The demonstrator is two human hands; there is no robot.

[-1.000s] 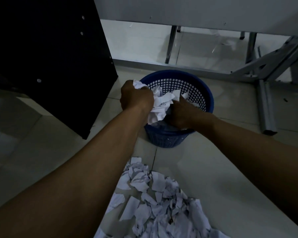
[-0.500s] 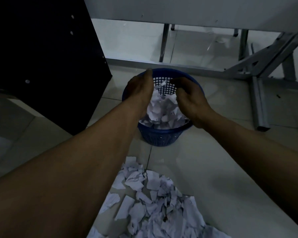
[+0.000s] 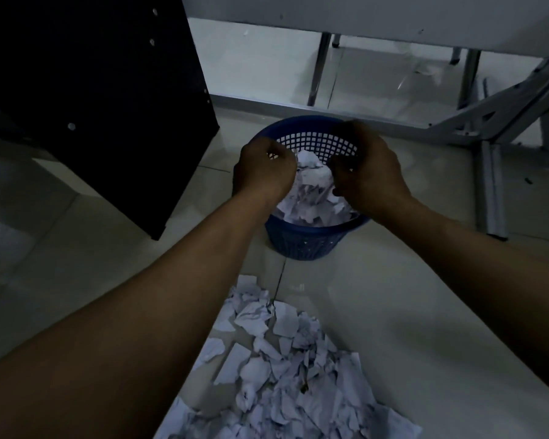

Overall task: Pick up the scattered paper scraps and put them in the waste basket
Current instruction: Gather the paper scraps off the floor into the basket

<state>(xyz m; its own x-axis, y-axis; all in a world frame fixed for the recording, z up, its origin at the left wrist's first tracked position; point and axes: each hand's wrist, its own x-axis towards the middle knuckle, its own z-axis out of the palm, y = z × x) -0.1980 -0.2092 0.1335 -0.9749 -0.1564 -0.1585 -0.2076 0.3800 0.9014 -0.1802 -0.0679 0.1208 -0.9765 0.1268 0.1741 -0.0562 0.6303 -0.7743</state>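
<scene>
A black cabinet (image 3: 92, 106) stands at my far left on the tiled floor. My left hand (image 3: 262, 171) hovers over the near left rim of the blue mesh waste basket (image 3: 298, 239), fingers curled inward; in this dim light I cannot tell whether they pinch any paper. Torn paper scraps (image 3: 311, 198) fill the basket between my hands. My right hand (image 3: 370, 172) hovers over the right rim, fingers likewise curled, grip unclear. A bigger pile of scraps (image 3: 282, 375) lies on the floor nearer me. A grey metal table leg (image 3: 492, 191) stands at right.

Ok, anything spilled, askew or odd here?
Only the task's own mess: a heap of torn paper scraps lies on the floor tiles near the blue waste basket, which stands upright and partly filled. Nothing else stands out.
</scene>
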